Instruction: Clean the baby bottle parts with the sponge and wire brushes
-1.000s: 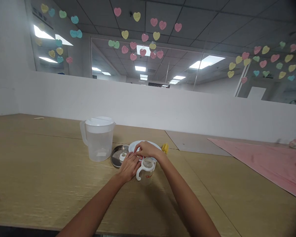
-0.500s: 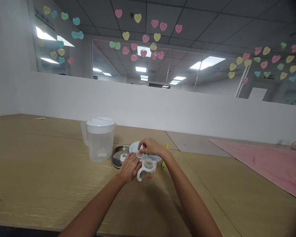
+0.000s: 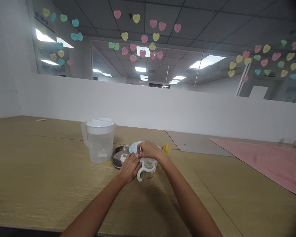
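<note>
So, right hand (image 3: 150,150) pinches a small white ring (image 3: 138,154) above a white plate (image 3: 135,145); left hand (image 3: 129,168) touches it, grip unclear. Handled bottle (image 3: 146,174) stands just beside, near the tabletop's far edge, top not yet on; round metal tray (image 3: 116,160) lies left.

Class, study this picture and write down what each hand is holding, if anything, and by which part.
The right hand pinches a small round clear piece at its edge with the fingertips. The left hand is beside the bottle's handle; whether it grips anything cannot be told.
</note>
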`<state>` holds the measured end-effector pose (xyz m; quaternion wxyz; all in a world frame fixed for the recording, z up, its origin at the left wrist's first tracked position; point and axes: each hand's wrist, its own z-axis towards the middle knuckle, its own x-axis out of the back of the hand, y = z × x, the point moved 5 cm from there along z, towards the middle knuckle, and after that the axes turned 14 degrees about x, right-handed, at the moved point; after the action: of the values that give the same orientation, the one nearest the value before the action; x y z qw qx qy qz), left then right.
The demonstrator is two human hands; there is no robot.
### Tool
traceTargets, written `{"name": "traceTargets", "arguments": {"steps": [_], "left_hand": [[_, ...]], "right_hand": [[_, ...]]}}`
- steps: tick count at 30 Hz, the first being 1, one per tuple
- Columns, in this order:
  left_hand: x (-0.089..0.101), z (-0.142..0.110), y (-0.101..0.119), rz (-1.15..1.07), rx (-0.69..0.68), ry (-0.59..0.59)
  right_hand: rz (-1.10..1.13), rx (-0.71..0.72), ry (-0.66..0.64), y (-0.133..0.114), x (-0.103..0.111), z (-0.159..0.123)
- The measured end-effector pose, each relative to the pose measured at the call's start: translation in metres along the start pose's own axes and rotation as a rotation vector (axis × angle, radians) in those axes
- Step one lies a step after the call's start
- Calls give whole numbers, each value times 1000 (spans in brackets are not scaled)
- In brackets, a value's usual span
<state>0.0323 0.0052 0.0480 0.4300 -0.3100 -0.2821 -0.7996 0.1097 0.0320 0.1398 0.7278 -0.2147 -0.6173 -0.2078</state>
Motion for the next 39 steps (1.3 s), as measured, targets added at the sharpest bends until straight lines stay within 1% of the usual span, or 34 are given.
{"name": "traceTargets", "arguments": {"steps": [6, 12, 14, 19, 22, 25, 30, 39], "left_hand": [[-2, 0, -2, -7, -4, 9], [0, 1, -2, -39, 2, 13], [2, 1, -1, -51, 4, 12], [2, 1, -1, -60, 18, -10], [1, 1, -3, -60, 18, -6], [0, 2, -5, -66, 16, 2], [-3, 3, -8, -46, 24, -5], [-6, 2, -8, -37, 24, -26]], "right_hand": [[10, 26, -22, 0, -1, -1], [6, 79, 35, -4, 6, -1], [5, 107, 88, -8, 11, 0], [-5, 175, 300, -20, 24, -2], [-14, 185, 433, -22, 31, -3], [-11, 192, 526, -23, 36, -4], [-29, 212, 614, -27, 44, -8], [-36, 211, 651, -37, 54, -14]]}}
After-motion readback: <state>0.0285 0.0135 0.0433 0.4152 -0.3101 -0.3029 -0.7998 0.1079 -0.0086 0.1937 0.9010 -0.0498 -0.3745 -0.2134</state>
